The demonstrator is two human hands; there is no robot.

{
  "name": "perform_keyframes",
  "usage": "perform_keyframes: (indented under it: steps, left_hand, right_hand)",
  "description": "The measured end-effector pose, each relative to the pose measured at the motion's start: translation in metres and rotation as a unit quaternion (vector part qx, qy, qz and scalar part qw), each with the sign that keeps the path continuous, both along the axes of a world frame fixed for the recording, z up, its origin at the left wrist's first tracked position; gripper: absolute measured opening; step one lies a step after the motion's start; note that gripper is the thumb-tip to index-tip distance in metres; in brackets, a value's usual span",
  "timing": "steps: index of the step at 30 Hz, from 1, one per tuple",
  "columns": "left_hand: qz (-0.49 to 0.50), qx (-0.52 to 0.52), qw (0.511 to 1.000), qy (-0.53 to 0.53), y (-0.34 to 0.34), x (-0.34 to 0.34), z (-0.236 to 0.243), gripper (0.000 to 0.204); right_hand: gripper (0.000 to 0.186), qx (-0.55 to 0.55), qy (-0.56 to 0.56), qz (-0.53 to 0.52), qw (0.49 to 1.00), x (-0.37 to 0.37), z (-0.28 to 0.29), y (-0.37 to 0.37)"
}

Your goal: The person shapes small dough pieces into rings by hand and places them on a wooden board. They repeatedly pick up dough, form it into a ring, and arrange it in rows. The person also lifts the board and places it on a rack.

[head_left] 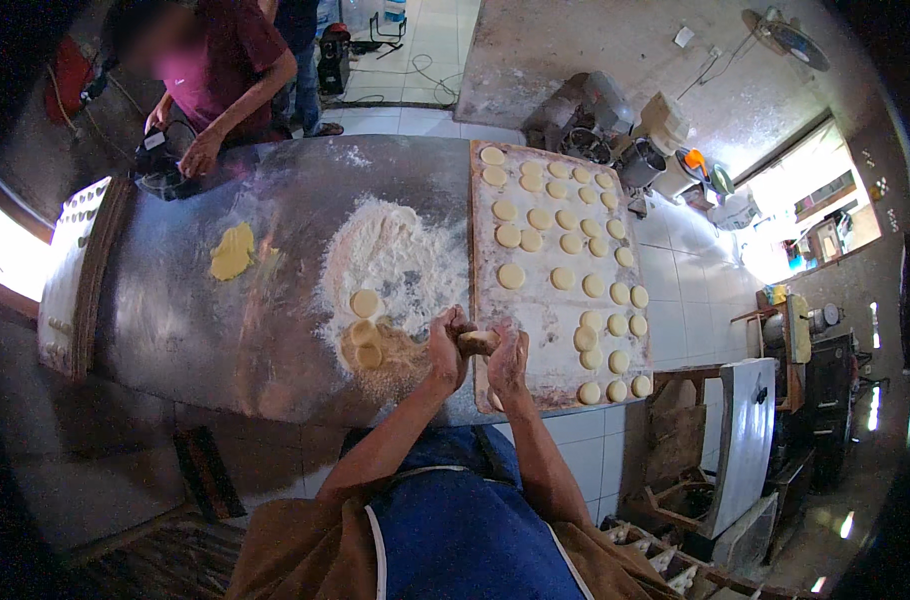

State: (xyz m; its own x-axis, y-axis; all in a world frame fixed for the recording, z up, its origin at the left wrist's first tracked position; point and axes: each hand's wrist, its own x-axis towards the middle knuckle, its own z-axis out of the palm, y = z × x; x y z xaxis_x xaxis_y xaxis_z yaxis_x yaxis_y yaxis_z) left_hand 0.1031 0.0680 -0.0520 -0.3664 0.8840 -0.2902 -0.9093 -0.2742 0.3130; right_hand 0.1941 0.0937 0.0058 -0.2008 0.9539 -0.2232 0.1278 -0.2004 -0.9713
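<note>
Between my two hands, over the near left edge of a pale board (537,330), is a thick, rounded piece of dough (478,343). My left hand (448,348) has its fingers closed round one end. My right hand (508,360) grips the other end. Left of them, a few round dough discs (365,303) lie close together in brownish crumbs (403,352), beside spread white flour (380,235). Rows of pale dough discs (563,278) cover much of the board.
A yellow dough lump (233,252) sits on the metal table (265,330). At its left end stand stacked boards (75,270). Across the far left corner, a person in a maroon shirt (225,70) handles a dark object (165,160). Buckets (643,160) stand beyond the board.
</note>
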Motion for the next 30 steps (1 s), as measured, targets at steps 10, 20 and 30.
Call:
perform_keyframes:
  steps: [10, 20, 30]
  left_hand:
    - [0.071, -0.073, 0.954, 0.281, 0.023, 0.029, -0.042, 0.036]
    - [0.355, -0.115, 0.587, 0.719, 0.049, 0.072, -0.058, 0.04]
    - [0.053, -0.229, 0.804, 0.546, 0.044, 0.054, -0.048, 0.048]
  right_hand:
    - [0.058, 0.119, -0.057, 0.191, 0.973, 0.049, 0.0, 0.026]
    - [0.041, 0.163, -0.08, 0.207, 0.961, 0.082, 0.001, 0.053]
    - [0.037, 0.059, 0.092, 0.202, 0.973, 0.085, -0.016, 0.08]
